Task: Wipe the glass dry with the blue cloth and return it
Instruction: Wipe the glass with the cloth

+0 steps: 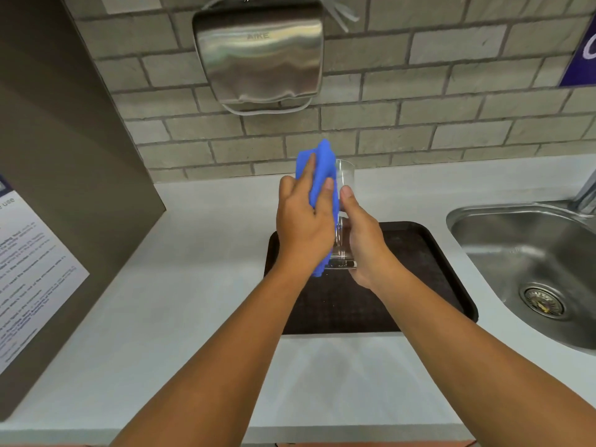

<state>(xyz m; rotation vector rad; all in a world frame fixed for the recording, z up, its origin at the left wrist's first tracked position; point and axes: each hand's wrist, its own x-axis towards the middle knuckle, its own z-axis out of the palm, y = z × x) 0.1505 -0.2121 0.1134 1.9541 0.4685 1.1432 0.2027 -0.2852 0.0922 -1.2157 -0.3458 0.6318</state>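
Two hands: both of yours are closed on the work at the middle of the frame, above the tray.
Right hand (362, 245): it wraps the lower half of the glass (344, 201), thumb up the side, base at your palm.
Left hand (304, 221): it presses the blue cloth (317, 175) against the glass's left wall, fingers spread flat over the fabric.
Glass axis: it runs from its base, low and nearest you, to the rim pointing up and away toward the wall; the glass is lifted clear of everything.
Return spot: the dark tray (429, 253) lies straight below and slightly right of the glass, so your right hand looks best placed to lower it.
Table (206, 240): pale, carrying the tray.
Sink (503, 240): at the right edge of the frame, well apart from the tray.
Far wall: a metal hand dryer (259, 56) hangs at upper centre.
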